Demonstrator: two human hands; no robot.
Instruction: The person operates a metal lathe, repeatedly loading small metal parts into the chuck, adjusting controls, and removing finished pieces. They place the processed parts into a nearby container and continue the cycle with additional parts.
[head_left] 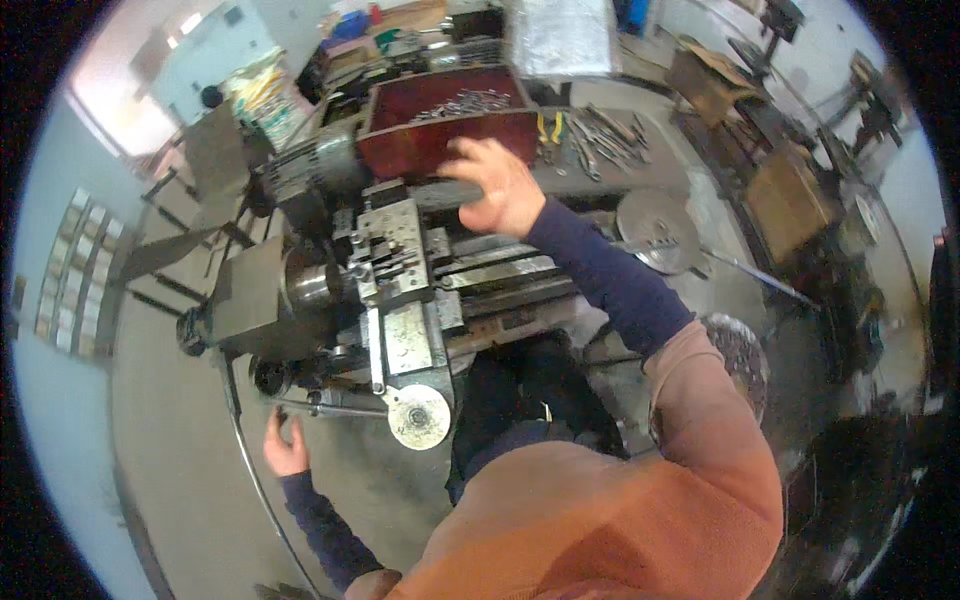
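Note:
My right hand (503, 190) is raised over the lathe bed (510, 270), just in front of a dark red box (430, 145). Its fingers are spread and hold nothing. To its left sits the lathe's tool post (392, 250) on the carriage, beside the round metal chuck (312, 283). Low on the left, my left hand (287, 447) has its thumb and fingers apart. The end of a metal lever (330, 410) lies close to its fingertips; whether they touch it I cannot tell. A round handwheel (419, 417) stands at the near end of the cross slide.
Small metal parts fill the red box. Behind the bed lie several wrenches (600, 145) and yellow-handled pliers (550, 128). A larger round handwheel (658, 230) with a long handle is at the right. A long thin rod (255, 470) slants down at the left.

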